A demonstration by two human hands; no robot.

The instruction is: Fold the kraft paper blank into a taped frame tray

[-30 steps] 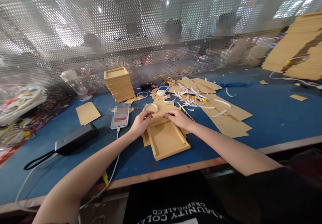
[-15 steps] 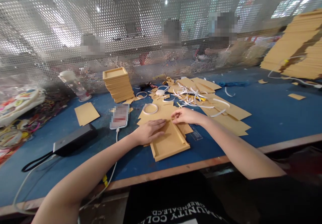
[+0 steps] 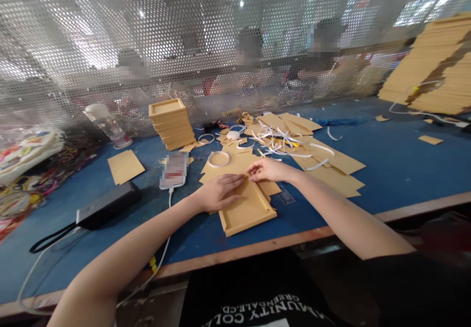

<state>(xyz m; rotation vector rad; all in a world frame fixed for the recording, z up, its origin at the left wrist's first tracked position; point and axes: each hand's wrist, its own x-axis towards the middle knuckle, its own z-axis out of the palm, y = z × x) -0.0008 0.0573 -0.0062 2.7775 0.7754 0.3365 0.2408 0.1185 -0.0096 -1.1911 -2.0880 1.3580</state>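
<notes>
A shallow brown cardboard tray (image 3: pixel 247 208) with folded-up rims lies near the table's front edge. Across its left and far part rests my left hand (image 3: pixel 220 192), fingers stretched out and pressing flat. At the tray's far right corner, my right hand (image 3: pixel 268 169) has thumb and fingers pinched together on the cardboard rim; the fold under the fingertips is partly hidden. Flat cardboard sheets (image 3: pixel 239 158) lie beneath and beyond the hands. A white ring-shaped roll of tape (image 3: pixel 219 159) sits on those sheets, beyond my left hand.
A stack of finished-looking trays (image 3: pixel 172 123) stands behind a phone (image 3: pixel 174 169) on its cable. Left are a black power bank (image 3: pixel 110 204), a cardboard piece (image 3: pixel 125 166) and a bottle (image 3: pixel 110 126). White strips (image 3: pixel 281 140) litter the sheets. A tall cardboard stack (image 3: pixel 434 67) stands far right.
The hands and tray keep nearly the same places. My right fingertips have shifted very slightly at the corner, and the whole view has drifted a little.
</notes>
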